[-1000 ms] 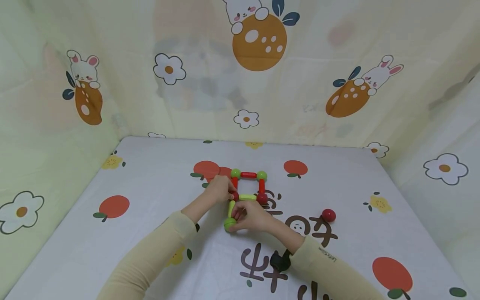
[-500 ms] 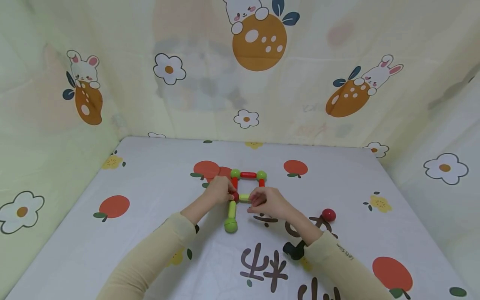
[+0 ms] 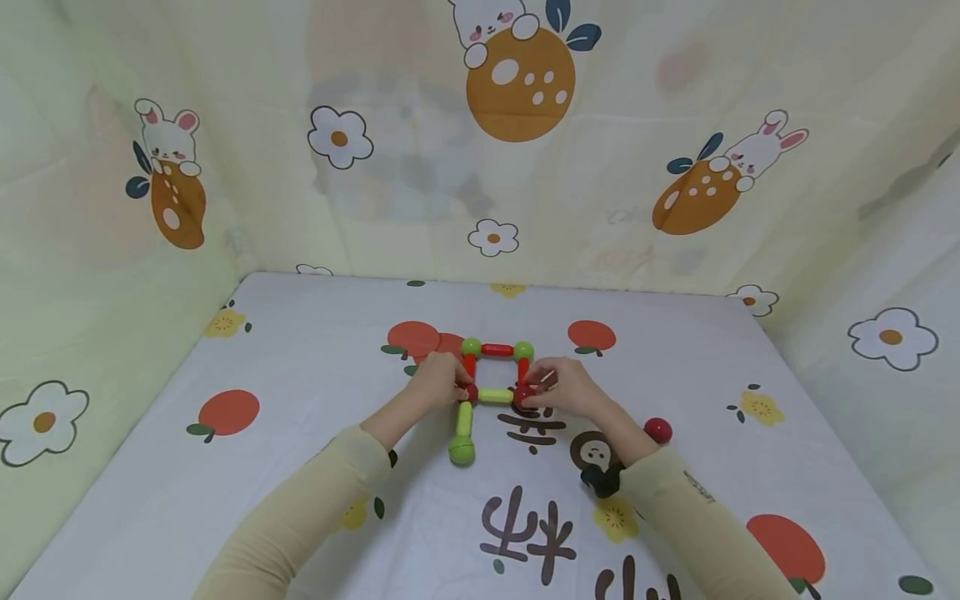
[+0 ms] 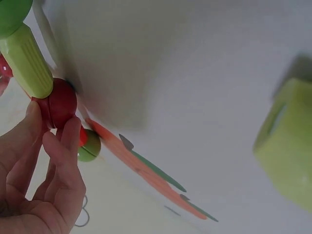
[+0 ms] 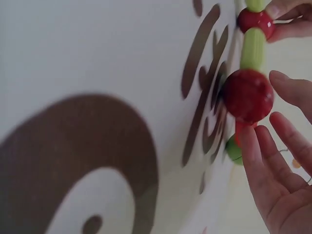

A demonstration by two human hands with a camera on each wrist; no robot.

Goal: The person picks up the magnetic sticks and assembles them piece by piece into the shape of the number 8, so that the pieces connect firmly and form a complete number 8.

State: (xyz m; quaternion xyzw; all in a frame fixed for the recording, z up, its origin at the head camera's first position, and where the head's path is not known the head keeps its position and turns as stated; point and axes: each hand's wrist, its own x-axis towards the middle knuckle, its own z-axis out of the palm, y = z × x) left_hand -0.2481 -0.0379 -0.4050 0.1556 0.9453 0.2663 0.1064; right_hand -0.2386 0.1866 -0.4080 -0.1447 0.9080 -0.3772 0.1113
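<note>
A flat frame of balls and rods lies on the table. Its far side is a red rod (image 3: 497, 350) between two green balls (image 3: 471, 347). A yellow-green rod (image 3: 496, 396) joins the two near red balls. My left hand (image 3: 437, 379) pinches the left red ball (image 4: 63, 103) between thumb and fingers. At the right red ball (image 5: 247, 95) is my right hand (image 3: 566, 387), its fingers spread around the ball and the thumb just off it; a fingertip seems to touch its underside. Another yellow-green rod (image 3: 465, 419) runs toward me to a green ball (image 3: 462, 451).
A loose red ball (image 3: 657, 430) lies right of the frame. The table (image 3: 315, 350) has a printed white cloth, with printed curtains behind and at both sides. A black object (image 3: 602, 481) sits at my right wrist.
My right hand has left the near green ball and moved right and away from me to the right red ball. My left hand stays on the left red ball.
</note>
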